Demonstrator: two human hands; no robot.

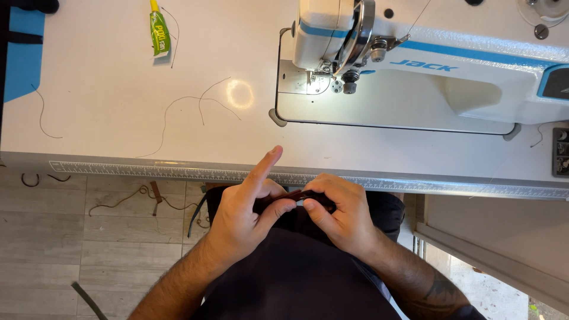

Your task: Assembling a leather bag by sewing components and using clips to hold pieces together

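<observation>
A person seated at a sewing station holds a small dark strip (296, 196), seemingly leather or stiff fabric, between both hands just below the near edge of the white worktop (118, 95). The left hand (243, 216) pinches one end of the strip between thumb and curled fingers, its index finger (265, 164) pointing straight out over the ruler strip (148, 170) that runs along the worktop's front edge. The right hand (339, 213) closes its fingers and thumb on the other end, the two hands almost touching above the person's dark-clothed lap.

Well apart from the hands, at the far right of the worktop, stands a white and blue industrial sewing machine (415, 65), its needle area (312, 76) lit by a small lamp. A green glue tube (159, 32) lies near the far edge at left, and loose dark threads (201, 104) trail across the bare surface (a bright round reflection sits among them). A blue panel (24, 53) shows at the far left corner.

Below the worktop, a grey plank floor (47, 237) carries scattered scraps, among them a brown strip (156, 192) and a dark strap (89, 299) near the lower edge.
</observation>
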